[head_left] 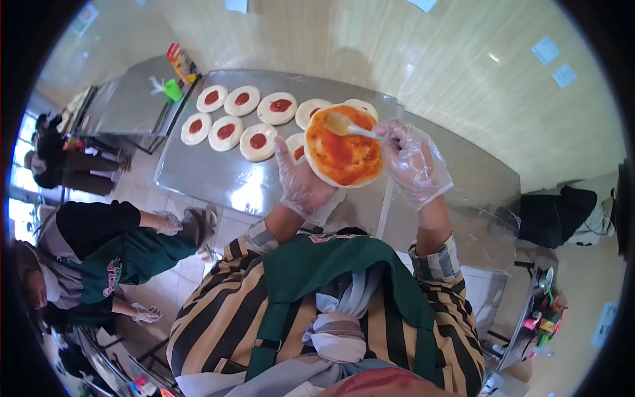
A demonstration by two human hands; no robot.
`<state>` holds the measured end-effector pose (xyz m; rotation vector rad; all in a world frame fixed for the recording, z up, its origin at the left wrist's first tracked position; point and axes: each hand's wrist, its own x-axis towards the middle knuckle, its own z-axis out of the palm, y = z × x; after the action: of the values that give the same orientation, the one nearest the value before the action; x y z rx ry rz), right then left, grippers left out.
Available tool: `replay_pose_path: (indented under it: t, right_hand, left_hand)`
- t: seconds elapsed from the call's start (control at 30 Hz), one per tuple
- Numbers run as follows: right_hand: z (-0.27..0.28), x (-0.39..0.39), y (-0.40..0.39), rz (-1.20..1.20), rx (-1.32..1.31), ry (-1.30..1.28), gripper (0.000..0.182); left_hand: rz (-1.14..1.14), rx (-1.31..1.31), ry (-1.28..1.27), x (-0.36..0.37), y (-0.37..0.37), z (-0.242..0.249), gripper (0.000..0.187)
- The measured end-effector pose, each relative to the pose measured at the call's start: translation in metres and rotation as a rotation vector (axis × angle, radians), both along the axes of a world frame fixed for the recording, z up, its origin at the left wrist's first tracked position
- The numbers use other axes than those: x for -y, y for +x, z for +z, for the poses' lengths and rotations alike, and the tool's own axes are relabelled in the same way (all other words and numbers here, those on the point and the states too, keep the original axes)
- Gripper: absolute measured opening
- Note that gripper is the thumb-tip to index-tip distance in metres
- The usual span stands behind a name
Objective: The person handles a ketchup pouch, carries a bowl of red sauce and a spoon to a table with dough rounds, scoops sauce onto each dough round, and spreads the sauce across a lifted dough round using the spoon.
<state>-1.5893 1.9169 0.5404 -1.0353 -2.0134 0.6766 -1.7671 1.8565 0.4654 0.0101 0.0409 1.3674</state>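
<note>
A round pizza base [344,157] spread with red-orange sauce is held up in my left hand [307,184], which supports it from its left and lower side. The thumb shows beside the dough's rim; the other fingers are hidden. My right hand [413,160] grips the handle of a spoon [342,125], whose bowl rests on the sauce near the top of the base. Both hands wear clear plastic gloves. Behind the held base, several dough rounds [258,143] with dabs of red sauce lie in two rows on the metal table [218,172].
A person in a green apron [129,264], also gloved, stands to the left. Another metal table [126,99] bears a green cup [173,90] and a yellow-red packet [182,63]. Dark clothing or a bag [555,215] is beyond the table's right end.
</note>
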Motion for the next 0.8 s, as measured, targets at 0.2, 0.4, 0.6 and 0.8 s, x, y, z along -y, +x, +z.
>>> replay_pose_path:
  t: [0.2,0.4,0.6,0.8]
  right_hand:
    - [0.015,-0.009,0.000,-0.032,0.242,-0.055,0.019]
    - [0.025,0.012,-0.025,0.057,0.297,0.101,0.019]
    - [0.011,0.003,-0.003,-0.125,0.253,-0.036,0.018]
    - [0.004,0.018,-0.004,0.000,0.339,0.200,0.020]
  left_hand:
    - [0.067,-0.071,0.053,-0.018,-0.029,-0.005,0.113]
    - [0.095,-0.041,0.061,-0.024,-0.023,-0.007,0.111]
    - [0.137,0.012,0.028,-0.031,-0.028,-0.011,0.108]
    - [0.145,-0.069,0.004,-0.043,-0.022,-0.011,0.107]
